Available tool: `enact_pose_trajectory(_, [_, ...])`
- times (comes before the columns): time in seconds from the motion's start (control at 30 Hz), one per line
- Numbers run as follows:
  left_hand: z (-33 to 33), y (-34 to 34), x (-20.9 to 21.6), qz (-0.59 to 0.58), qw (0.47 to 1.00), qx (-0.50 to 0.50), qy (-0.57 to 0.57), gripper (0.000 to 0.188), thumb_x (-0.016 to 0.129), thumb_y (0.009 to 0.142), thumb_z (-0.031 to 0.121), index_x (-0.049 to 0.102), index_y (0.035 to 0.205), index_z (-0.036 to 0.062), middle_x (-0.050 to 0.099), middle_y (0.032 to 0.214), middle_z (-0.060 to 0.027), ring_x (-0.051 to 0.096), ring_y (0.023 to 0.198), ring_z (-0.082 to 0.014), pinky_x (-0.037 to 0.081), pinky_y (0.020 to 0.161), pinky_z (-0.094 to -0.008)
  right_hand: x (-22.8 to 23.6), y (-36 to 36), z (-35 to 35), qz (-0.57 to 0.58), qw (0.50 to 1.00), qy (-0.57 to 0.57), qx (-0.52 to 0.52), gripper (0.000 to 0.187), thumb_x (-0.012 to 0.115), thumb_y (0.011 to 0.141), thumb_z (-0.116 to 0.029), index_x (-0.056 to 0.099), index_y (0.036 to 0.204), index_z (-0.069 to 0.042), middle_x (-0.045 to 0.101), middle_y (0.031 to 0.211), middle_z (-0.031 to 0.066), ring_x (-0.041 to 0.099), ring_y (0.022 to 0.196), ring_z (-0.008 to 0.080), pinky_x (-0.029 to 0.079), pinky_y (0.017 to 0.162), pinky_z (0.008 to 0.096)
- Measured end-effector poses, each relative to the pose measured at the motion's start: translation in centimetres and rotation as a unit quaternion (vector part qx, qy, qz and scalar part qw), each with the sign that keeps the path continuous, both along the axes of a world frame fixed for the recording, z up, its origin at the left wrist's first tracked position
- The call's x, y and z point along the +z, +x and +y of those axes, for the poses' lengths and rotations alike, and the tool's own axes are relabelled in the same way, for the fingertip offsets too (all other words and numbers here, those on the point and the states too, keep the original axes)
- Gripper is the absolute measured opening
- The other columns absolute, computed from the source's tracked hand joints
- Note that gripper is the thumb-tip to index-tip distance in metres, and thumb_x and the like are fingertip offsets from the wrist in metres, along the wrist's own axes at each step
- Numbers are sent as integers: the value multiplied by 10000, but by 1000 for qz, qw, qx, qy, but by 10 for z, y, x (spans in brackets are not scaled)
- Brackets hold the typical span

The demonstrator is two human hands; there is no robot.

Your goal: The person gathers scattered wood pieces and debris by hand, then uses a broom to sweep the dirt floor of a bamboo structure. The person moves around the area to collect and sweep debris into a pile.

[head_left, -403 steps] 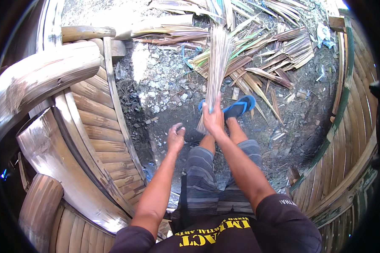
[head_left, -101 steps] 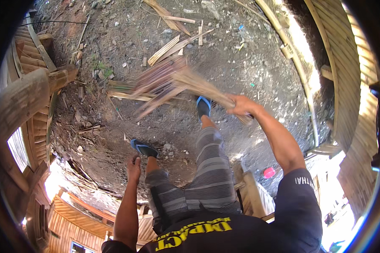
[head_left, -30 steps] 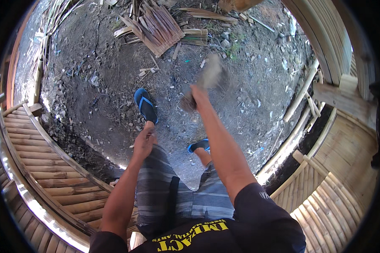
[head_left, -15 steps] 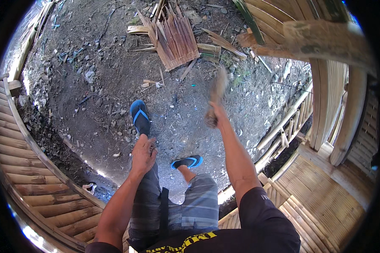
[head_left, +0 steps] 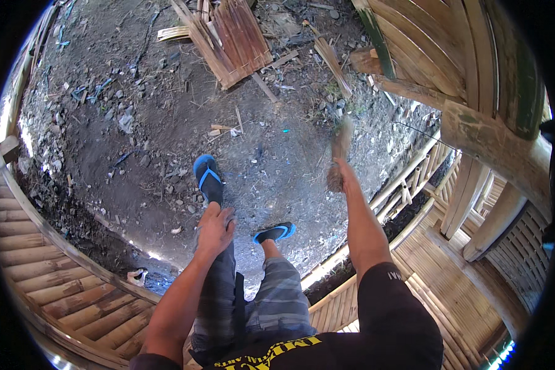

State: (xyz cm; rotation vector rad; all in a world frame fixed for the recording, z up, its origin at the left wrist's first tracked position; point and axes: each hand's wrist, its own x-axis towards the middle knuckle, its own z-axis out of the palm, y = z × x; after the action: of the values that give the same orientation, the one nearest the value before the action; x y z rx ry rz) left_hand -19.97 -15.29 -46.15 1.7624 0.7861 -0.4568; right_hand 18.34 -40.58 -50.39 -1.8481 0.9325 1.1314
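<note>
Stick broom [head_left: 341, 143] swung farther right, right hand [head_left: 345, 172] farther out

Between the left hand [head_left: 216, 229] and the right hand [head_left: 346, 172], a hand can pass freely over the ground [head_left: 287, 166]. At left, the slatted bamboo structure [head_left: 61, 287] blocks the way; at right, the bamboo railing [head_left: 420, 173] and the thick beam [head_left: 494, 145].

Dirt ground [head_left: 105, 185], brown dried fronds [head_left: 242, 46], pebbles [head_left: 176, 172]

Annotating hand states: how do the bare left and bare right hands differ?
Grip: the bare right hand clasps a slim brown bundle; the bare left hand holds nothing visible.
Place: the left hand lies over the grey striped shorts; the right hand is farther forward.
Both are ungloved.
</note>
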Motion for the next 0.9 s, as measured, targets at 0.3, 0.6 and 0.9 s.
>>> enact_pose_trajectory(0.3, [9,14,2,-8,998,-65,19,342,618,876,171,622,1206,82,647,1086,-240,640,951,-440,511,830,-511,19,12,-23,-172,927,-142,302,771,676,828,-415,429,1412,24,581,1255,211,580,1124,325,442,1002,421])
enact_pose_trajectory(0.6, [37,61,-11,26,999,28,5,305,619,890,166,621,1173,53,643,1053,-215,628,993,-418,514,839,-480,-29,126,108,-159,916,118,350,687,685,843,-397,503,1362,16,580,1315,186,551,1199,322,416,1043,402])
enact_pose_trajectory(0.9, [101,95,53,42,992,98,73,303,608,906,158,624,1187,46,658,1079,-201,657,980,-364,519,848,-445,1,30,144,-107,986,62,-110,536,627,915,-389,480,1275,-19,625,975,133,670,809,265,568,666,452])
